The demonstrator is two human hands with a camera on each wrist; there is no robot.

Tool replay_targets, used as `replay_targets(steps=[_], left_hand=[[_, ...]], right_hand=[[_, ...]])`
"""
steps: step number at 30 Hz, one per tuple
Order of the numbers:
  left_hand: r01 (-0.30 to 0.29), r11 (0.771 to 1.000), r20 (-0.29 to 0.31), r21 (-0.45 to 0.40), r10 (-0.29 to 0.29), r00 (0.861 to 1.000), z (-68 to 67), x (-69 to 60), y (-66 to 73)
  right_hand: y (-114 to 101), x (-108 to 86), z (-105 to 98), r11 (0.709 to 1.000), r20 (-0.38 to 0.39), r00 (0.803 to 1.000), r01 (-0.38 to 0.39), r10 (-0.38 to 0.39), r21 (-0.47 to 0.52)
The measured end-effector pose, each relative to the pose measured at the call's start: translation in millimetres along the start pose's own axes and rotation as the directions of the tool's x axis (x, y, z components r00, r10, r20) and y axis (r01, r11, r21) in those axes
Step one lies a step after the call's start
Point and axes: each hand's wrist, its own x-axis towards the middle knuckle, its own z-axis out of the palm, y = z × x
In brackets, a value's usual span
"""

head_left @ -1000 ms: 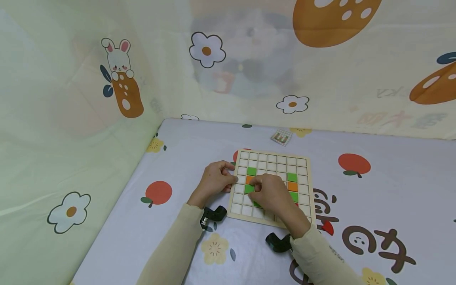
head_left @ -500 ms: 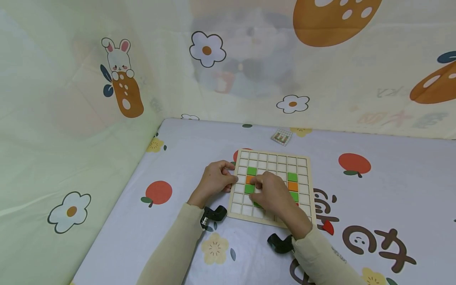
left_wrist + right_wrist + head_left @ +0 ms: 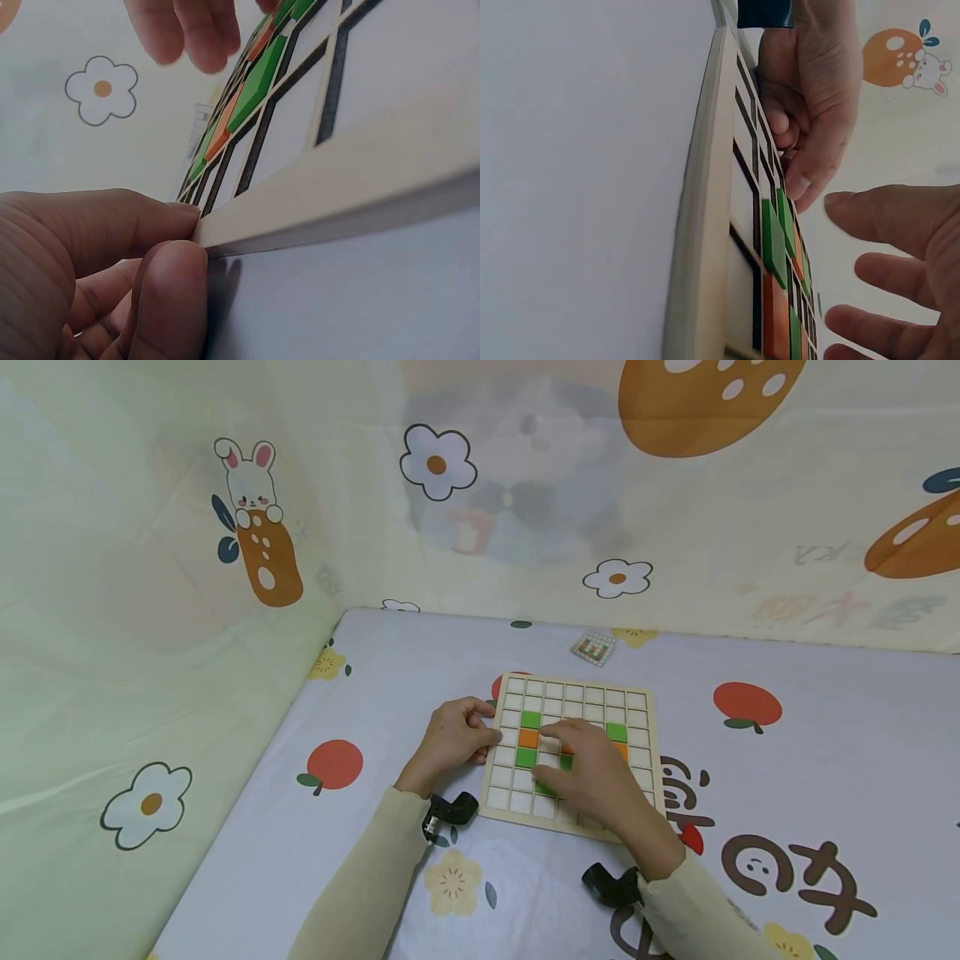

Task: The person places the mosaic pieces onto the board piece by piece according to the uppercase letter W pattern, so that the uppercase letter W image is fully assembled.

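A square wooden grid board (image 3: 517, 819) with white cells lies on the table. Green tiles (image 3: 526, 757) and orange tiles (image 3: 528, 738) fill several cells; some are partly hidden under the right hand. My left hand (image 3: 448, 739) pinches the board's left edge, thumb and finger meeting the wooden rim (image 3: 345, 191) in the left wrist view. Above the middle of the board hovers my right hand (image 3: 588, 768), thumb and fingers spread apart. Nothing shows between those fingers (image 3: 885, 217) in the right wrist view, where they are apart from the tiles.
Behind the board lies a small card (image 3: 595, 648) printed with a coloured grid pattern. A patterned white cloth (image 3: 420, 652) covers the table, and a printed curtain (image 3: 510, 527) stands behind and to the left. Black wrist cameras (image 3: 453, 809) project from both sleeves.
My right hand has come off the orange tile in the left column and moved right, its thumb and fingers parting. That tile is now fully visible. My left hand has stayed put.
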Motion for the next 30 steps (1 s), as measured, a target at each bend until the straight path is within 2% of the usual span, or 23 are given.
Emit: replay_targets(steps=[7, 12, 23, 30], left_hand=[[-0.011, 1.0, -0.001, -0.001, 0.011, 1.0, 0.2, 0.8, -0.1], [-0.002, 1.0, -0.006, 0.001, 0.002, 1.0, -0.6, 0.7, -1.2], [0.002, 1.0, -0.011, 0.009, -0.002, 1.0, -0.3, 0.3, -2.5], [0.013, 1.0, -0.015, 0.003, -0.013, 1.0, 1.0, 0.6, -1.9]], right_hand=[[12.3, -16.0, -12.6, 0.999, -0.034, 0.999, -0.018, 0.016, -0.045], [24.2, -28.4, -23.8, 0.998, -0.043, 0.997, -0.061, 0.06, -0.025], [47.1, -49.0, -44.9, 0.986, -0.058, 0.988, -0.15, 0.146, -0.072], [70.7, -67.5, -57.2, 0.978, -0.07, 0.982, -0.181, 0.175, -0.101]])
